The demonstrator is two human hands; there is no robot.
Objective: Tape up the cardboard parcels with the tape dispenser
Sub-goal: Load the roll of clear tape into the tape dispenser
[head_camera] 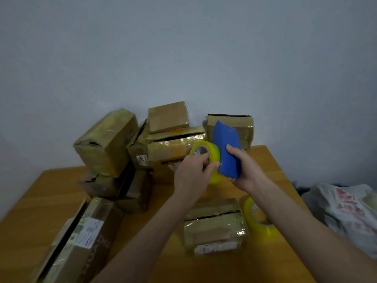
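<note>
— Where is the blue plastic tape dispenser (226, 149)?
— Held above the wooden desk (51, 193), gripped by the right hand (245, 172). The left hand (190, 176) clasps the yellow tape roll (214, 160) against it, before stacked brown cardboard parcels (106, 139).

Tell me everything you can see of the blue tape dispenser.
The blue tape dispenser shows as a smooth, glossy cover, plastic by the look, curved like a shield. It is held up above the wooden table, roughly upright, its top leaning slightly left. The right hand grips its right edge and lower end. A yellow tape roll sits against its left side, gripped by the left hand. Any cutting blade is out of view.
</note>
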